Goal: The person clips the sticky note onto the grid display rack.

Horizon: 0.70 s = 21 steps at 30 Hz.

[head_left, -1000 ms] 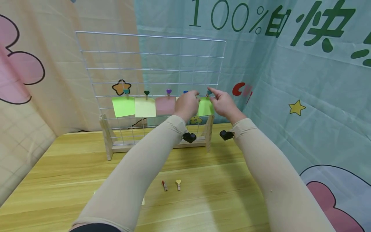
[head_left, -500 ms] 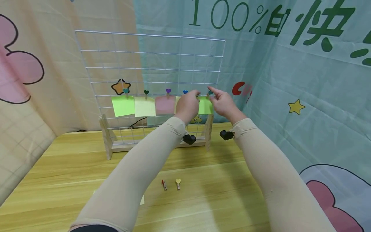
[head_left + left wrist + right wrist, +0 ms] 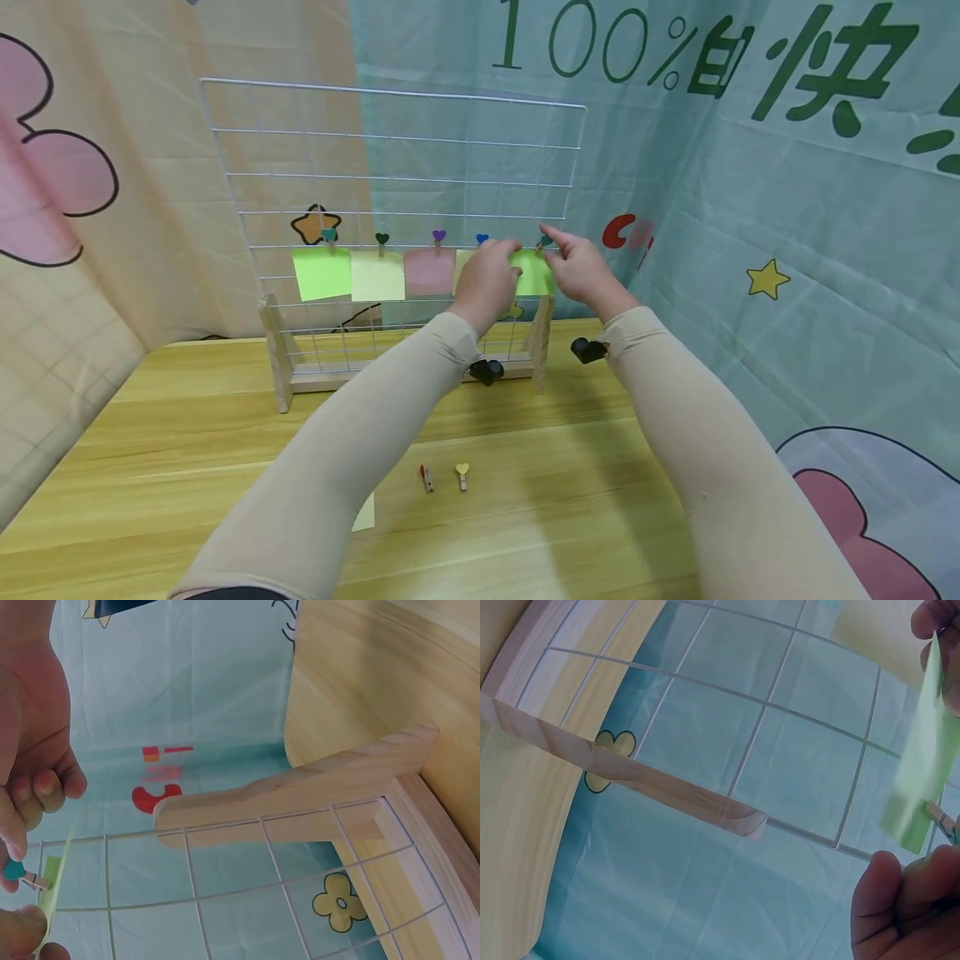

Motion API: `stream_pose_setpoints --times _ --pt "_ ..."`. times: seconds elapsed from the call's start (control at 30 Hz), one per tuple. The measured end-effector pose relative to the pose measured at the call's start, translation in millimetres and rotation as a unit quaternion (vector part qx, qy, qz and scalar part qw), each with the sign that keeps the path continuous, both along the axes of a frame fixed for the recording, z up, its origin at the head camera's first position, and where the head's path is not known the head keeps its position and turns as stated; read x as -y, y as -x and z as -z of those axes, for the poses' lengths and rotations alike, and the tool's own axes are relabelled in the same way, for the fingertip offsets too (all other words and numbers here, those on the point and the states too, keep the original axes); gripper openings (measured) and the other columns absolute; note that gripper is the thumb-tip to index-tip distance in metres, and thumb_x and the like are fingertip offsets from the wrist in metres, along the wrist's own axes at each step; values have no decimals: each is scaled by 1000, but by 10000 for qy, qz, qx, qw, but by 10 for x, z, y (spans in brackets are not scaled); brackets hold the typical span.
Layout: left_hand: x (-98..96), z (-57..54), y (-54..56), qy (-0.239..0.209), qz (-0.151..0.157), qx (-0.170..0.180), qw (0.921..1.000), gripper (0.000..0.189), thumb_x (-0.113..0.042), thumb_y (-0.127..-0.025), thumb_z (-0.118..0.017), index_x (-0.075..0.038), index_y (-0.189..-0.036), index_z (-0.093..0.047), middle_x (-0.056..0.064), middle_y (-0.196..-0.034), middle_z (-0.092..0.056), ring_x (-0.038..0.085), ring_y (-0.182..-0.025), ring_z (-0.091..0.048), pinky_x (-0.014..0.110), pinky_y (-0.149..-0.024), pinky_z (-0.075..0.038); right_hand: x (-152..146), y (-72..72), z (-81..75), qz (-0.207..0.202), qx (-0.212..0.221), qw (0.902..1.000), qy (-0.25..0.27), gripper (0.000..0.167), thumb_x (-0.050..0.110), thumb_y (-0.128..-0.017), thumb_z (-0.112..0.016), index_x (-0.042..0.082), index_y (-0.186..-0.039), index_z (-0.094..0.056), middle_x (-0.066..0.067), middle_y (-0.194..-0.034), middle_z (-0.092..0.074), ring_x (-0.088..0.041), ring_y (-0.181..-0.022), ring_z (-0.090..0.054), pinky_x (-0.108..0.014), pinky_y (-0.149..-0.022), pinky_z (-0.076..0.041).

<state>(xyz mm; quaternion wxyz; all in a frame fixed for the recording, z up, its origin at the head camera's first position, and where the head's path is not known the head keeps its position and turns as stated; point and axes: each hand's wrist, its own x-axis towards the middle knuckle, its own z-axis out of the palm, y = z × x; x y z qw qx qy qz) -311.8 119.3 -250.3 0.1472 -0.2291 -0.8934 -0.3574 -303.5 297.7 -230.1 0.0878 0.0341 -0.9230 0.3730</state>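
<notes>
A wire grid (image 3: pixel 397 177) stands on a wooden base, and a row of sticky notes hangs across it on heart-topped mini clothespins. At the row's right end is a bright green sticky note (image 3: pixel 533 275). My left hand (image 3: pixel 486 279) pinches its left edge, with the thumb against the paper (image 3: pixel 919 765). The right hand (image 3: pixel 581 265) pinches a teal heart clothespin (image 3: pixel 31 880) at the note's upper right, index finger and thumb about its head. In the right wrist view, the clothespin's wooden jaws meet the note. My left hand partly covers a pale note beside it.
Left along the row hang a green note (image 3: pixel 322 275), a pale yellow note (image 3: pixel 378 277) and a pink note (image 3: pixel 429 272). A red clothespin (image 3: pixel 427 478), a yellow heart clothespin (image 3: pixel 462 477) and a pale note (image 3: pixel 365 514) lie on the table (image 3: pixel 525 467).
The left hand's index finger and thumb have spread a little, its thumb now lower on the green note. The right hand stays at the teal clothespin.
</notes>
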Motion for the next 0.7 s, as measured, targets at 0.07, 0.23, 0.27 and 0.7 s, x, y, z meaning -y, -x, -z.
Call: stream_pose_setpoints --times 0.07,0.23,0.27,0.7 --pt "28 12 -16 47 -34 -100 9999 41 -18 -106 -64 -15 -147 -61 10 -151 -57 27 -118 -69 38 -96 -61 0 -5 0 -18 -22 10000 5 53 28 -114 -46 41 -164 -33 -15 -155 -54 -15 -45 -34 -30 -47 -38" --pt "136 38 -49 218 18 -358 9991 41 -20 -105 -66 -14 -146 -61 11 -150 -58 29 -120 -69 39 -96 -61 14 -17 4 -3 -60 10000 -8 54 29 -114 -46 41 -164 -32 -10 -87 -62 -15 -45 -34 -32 -47 -38" --pt "168 46 -55 257 46 -424 9988 40 -20 -105 -67 -14 -145 -62 11 -148 -59 29 -121 -69 39 -96 -61 21 -21 5 2 -69 10000 4 54 29 -114 -46 40 -164 -32 -7 -75 -54 -15 -45 -35 -32 -47 -39" --pt "761 201 -206 598 457 -435 9962 43 -29 -107 -64 -11 -145 -61 8 -144 -67 26 -114 -72 39 -82 -61 7 -151 57 -209 -351 9991 135 58 23 -112 -50 36 -166 -32 4 -59 -36 -16 -46 -34 -30 -48 -34"
